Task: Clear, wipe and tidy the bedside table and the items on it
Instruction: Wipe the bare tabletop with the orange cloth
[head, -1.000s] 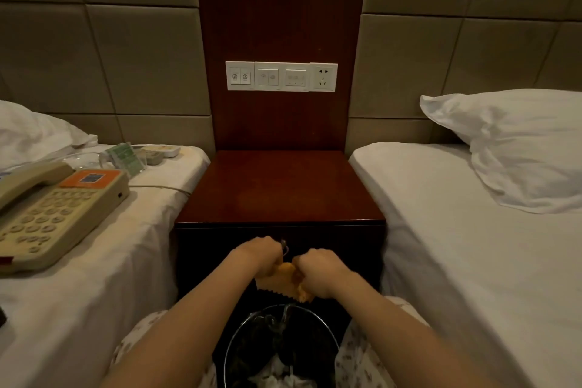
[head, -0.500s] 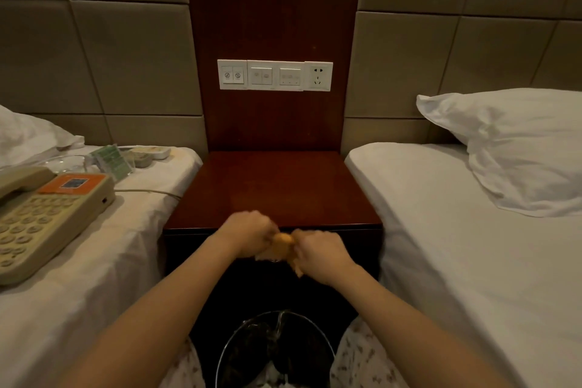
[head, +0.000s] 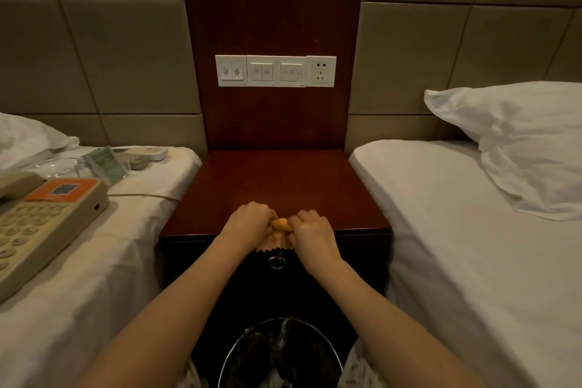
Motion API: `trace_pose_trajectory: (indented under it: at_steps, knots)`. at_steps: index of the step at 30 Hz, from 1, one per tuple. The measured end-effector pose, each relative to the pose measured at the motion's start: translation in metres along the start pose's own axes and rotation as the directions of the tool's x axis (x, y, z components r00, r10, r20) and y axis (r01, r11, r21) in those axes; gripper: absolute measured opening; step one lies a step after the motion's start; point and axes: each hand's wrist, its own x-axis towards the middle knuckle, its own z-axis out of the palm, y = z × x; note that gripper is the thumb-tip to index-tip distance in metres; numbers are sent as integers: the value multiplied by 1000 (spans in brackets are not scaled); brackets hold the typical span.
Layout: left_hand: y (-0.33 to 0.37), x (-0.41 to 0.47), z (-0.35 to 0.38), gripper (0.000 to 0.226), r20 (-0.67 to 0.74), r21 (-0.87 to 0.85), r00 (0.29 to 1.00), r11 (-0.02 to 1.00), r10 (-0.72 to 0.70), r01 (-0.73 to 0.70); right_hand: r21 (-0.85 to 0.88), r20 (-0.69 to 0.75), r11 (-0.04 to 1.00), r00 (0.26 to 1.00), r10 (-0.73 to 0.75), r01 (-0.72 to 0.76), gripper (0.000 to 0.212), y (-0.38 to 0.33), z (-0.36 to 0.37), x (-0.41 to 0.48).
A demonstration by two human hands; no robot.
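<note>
The dark red-brown wooden counter (head: pixel 283 186) before you has a smooth, varnished top with a dull sheen. The small orange cloth (head: pixel 281 224) crumpled between your left hand (head: pixel 248 222) and right hand (head: pixel 313 231) looks soft and matt. The round drawer pull (head: pixel 276 262) is shiny metal, as is the rim of the round waste bin (head: pixel 248 328), lined with glossy black plastic film. The beige push-button telephone (head: pixel 47 224) is matt plastic. The white bed sheets (head: pixel 456 246) are creased cloth, and the grey-brown padded wall panels (head: pixel 126 57) look smooth and matt.
</note>
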Motion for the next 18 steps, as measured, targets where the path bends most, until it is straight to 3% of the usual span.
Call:
trace_pose_trajectory:
  at_steps: [5, 8, 12, 14, 18]
  knots:
    - [10, -13, -2, 23, 71, 28, 997, 999, 26, -29, 29, 41, 999, 999, -32, 30, 27, -1, 1, -15]
    - [16, -24, 1, 10, 219, 67, 975, 998, -26, 12, 74, 218, 994, 971, -99, 85, 26, -5, -6, -26]
    - [20, -40, 29, 20, 388, 121, 917, 992, -87, 42, 68, 468, 994, 878, -103, 80, 27, -12, 3, -51]
    - [19, -43, 33, 16, 426, 103, 900, 993, -89, 50, 36, 464, 997, 883, -76, 67, 26, -14, 6, -54]
    - [25, -38, 5, 13, 354, 78, 935, 997, -35, 7, 50, 383, 999, 923, -32, 14, 25, -5, -9, -44]
